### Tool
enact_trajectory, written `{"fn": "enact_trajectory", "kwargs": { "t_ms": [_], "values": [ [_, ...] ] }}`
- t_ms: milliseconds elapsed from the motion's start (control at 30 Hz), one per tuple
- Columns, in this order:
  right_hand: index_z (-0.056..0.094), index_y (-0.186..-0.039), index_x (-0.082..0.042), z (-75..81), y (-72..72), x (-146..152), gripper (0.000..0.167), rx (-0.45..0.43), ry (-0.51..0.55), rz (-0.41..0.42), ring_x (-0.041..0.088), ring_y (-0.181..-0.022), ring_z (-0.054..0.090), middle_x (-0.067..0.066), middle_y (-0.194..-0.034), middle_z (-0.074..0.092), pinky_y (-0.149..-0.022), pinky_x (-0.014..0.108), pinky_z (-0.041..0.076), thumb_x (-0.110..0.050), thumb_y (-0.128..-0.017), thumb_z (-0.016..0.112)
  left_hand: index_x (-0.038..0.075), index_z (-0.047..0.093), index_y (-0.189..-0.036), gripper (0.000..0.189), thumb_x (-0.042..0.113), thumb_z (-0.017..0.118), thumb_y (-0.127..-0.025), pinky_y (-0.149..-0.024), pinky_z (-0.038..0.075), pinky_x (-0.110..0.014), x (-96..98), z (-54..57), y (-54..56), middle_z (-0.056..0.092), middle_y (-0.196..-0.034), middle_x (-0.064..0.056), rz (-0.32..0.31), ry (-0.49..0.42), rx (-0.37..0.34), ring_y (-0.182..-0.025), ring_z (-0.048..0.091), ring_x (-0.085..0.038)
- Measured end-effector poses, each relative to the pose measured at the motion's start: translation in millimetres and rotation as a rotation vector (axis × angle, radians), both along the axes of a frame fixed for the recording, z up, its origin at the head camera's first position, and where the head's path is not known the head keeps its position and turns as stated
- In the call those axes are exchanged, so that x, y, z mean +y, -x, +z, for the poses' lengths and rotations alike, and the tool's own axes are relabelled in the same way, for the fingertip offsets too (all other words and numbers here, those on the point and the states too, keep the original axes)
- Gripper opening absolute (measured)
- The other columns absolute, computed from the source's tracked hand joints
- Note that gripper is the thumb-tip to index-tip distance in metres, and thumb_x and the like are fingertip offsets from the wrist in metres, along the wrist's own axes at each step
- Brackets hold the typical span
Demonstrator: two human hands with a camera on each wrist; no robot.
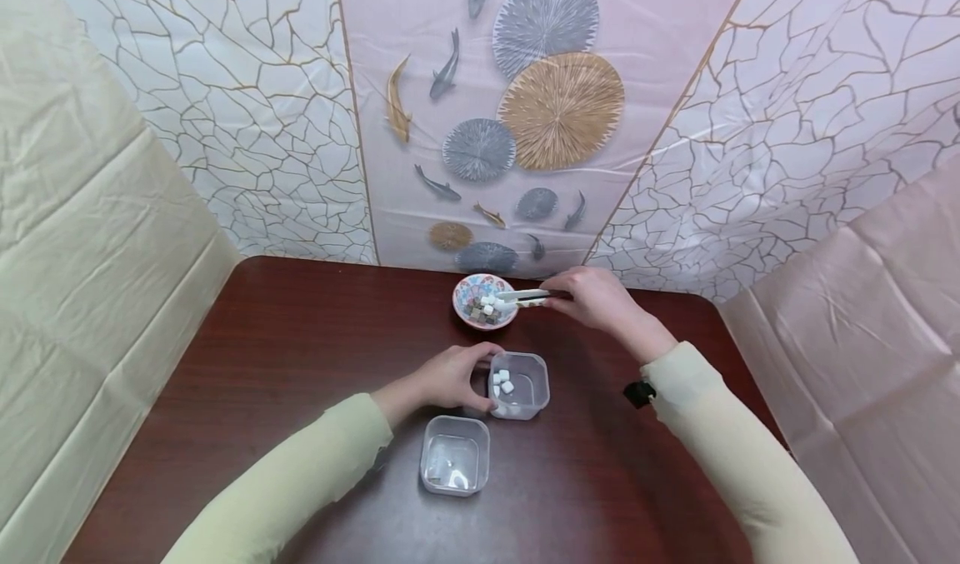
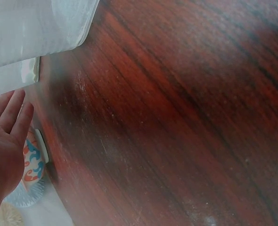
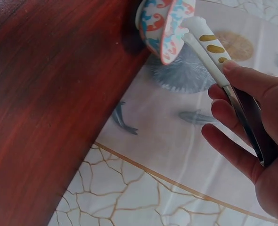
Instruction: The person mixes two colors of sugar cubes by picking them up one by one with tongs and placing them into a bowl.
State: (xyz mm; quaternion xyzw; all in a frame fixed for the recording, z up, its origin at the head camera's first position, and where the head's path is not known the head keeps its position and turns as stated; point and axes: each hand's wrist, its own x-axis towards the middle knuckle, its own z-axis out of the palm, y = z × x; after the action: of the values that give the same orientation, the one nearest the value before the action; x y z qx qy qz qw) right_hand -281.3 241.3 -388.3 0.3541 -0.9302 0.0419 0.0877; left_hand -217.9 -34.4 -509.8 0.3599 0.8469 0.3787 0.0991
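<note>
My right hand [image 1: 596, 297] holds small white-tipped tongs [image 3: 219, 61] with metal arms, pinched between thumb and fingers. Their tips reach into a patterned bowl [image 1: 460, 304], among white cubes [image 1: 488, 301] and brownish cubes [image 1: 477, 314]. Whether the tips grip a cube is too small to tell. With thumb and fingers spread round its left side, my left hand [image 1: 452, 377] holds a clear plastic container [image 1: 531, 381]. Several white cubes [image 1: 507, 386] lie in that container, toward its left. The left wrist view shows this hand's fingers [image 2: 12, 113] near the container's wall.
A second clear container [image 1: 455, 456] stands nearer me, just left of the held one. The dark red-brown table [image 1: 315, 331] ends at a patterned cloth backdrop [image 1: 480, 206]. Pale cloth walls [image 1: 97, 297] rise at both sides.
</note>
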Motion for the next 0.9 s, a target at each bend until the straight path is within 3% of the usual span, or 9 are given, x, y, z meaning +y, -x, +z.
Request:
{"fn": "enact_trajectory", "kwargs": {
  "t_ms": [533, 767, 900],
  "values": [
    [0.084, -0.114, -0.014, 36.0, -56.4, 26, 0.026, -0.038, 0.02, 0.059, 0.026, -0.102, 0.077, 0.004, -0.109, 0.082, -0.083, 0.052, 0.061, -0.025, -0.091, 0.086, 0.012, 0.057, -0.145, 0.078, 0.026, 0.094, -0.078, -0.109, 0.053, -0.039, 0.3, -3.3, 1.9, 0.074, -0.13, -0.004, 0.014, 0.033, -0.005, -0.126, 0.068, -0.022],
    [0.083, -0.109, -0.016, 37.6, -73.3, 27, 0.023, -0.06, -0.002, 0.14, 0.014, -0.083, 0.071, -0.006, -0.091, 0.077, -0.073, 0.043, 0.058, -0.02, -0.087, 0.089, 0.011, 0.056, -0.146, 0.078, 0.025, 0.093, -0.078, -0.112, 0.051, -0.039, 0.8, -3.2, 1.9, 0.073, -0.134, -0.006, 0.015, 0.02, -0.022, -0.129, 0.066, -0.02],
    [0.083, -0.105, -0.017, 34.9, -77.0, 25, 0.02, -0.09, -0.035, 0.168, 0.01, -0.079, 0.068, -0.01, -0.087, 0.074, -0.071, 0.039, 0.057, -0.021, -0.087, 0.089, 0.01, 0.056, -0.146, 0.078, 0.024, 0.093, -0.078, -0.112, 0.051, -0.039, 0.9, -2.1, 1.8, 0.073, -0.135, -0.006, 0.016, 0.024, -0.021, -0.13, 0.066, -0.02]
  ]
}}
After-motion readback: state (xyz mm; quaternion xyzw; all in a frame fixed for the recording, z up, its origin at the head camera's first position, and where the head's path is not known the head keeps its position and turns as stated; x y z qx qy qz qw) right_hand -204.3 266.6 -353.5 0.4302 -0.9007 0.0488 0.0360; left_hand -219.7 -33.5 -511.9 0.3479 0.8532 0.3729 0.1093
